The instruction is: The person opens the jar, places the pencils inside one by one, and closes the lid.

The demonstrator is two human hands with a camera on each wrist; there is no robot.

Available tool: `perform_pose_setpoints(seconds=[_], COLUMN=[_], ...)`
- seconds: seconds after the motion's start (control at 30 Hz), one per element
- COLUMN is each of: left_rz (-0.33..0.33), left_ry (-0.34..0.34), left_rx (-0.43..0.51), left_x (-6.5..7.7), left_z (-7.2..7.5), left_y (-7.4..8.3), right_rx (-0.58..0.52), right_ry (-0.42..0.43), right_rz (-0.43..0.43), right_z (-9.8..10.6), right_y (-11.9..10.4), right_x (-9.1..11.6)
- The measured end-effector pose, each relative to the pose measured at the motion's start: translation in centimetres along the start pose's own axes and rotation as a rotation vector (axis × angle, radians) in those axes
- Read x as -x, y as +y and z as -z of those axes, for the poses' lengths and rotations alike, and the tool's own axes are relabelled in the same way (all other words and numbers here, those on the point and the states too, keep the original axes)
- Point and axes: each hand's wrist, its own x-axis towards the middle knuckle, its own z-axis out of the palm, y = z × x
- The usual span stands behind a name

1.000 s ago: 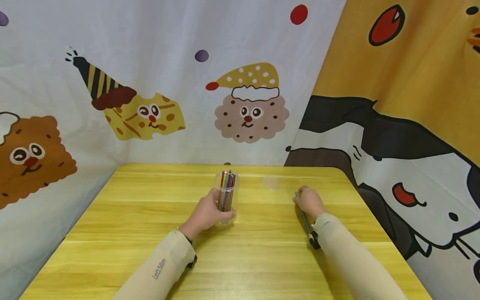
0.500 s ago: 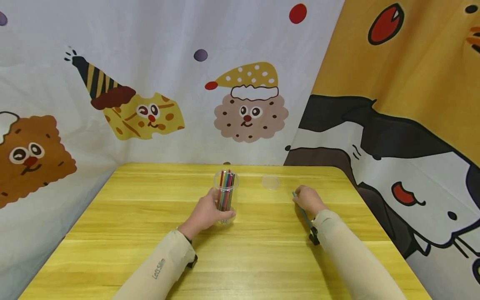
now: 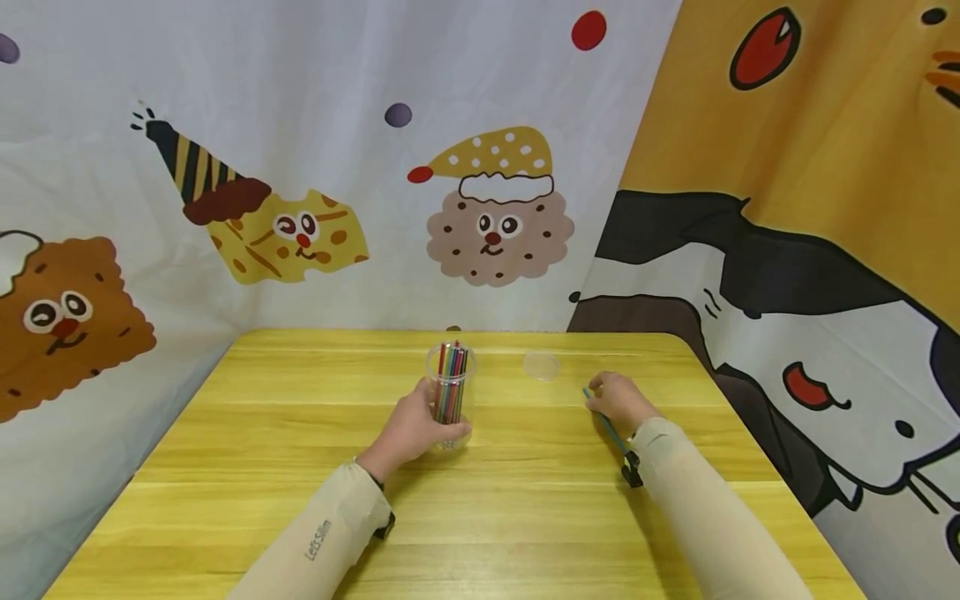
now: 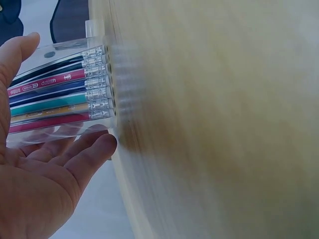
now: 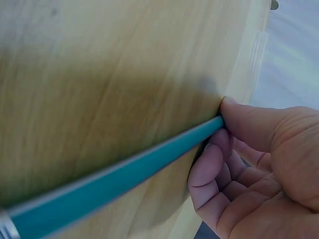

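A clear plastic cup stands near the middle of the table, packed with several coloured pencils. My left hand holds the cup from its left side, thumb at the front. Up close in the left wrist view, the pencils rest with their metal ferrules and eraser ends at the cup's bottom. To the right, my right hand pinches a teal pencil near one end between thumb and fingers. This pencil slants back toward my wrist, its ferrule end cut off by the right wrist view's edge.
A round clear lid lies flat on the wooden table, between the cup and my right hand, toward the far edge. Behind the table hangs a curtain printed with cartoon figures.
The teal pencil has turned slightly in my right hand, its far tip shifting a little to the left. My left hand and the cup stay in place.
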Motion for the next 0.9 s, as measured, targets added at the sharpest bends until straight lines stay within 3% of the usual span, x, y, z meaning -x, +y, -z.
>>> perform_pose_setpoints(seconds=[0.33,0.57,0.73,0.9], left_rz=[0.001,-0.012,-0.006,-0.006], left_ry=[-0.007,-0.001,-0.004,0.002], left_rx=[-0.009,-0.012,-0.020,-0.027], left_x=[0.0,-0.1,-0.1,-0.1], left_z=[0.0,0.0,0.0,0.1], left_y=[-0.2,-0.3,-0.2,-0.1], right_rx=[-0.015,-0.182,-0.309,-0.409], right_ry=[-0.020,-0.023,-0.069,-0.088], right_rz=[0.022,0.023,0.039,0.116], right_z=[-0.1,0.6,1.1,1.7], right_y=[0.2,0.3,-1.1,-3.3], right_x=[0.5,1.0,1.3,1.6])
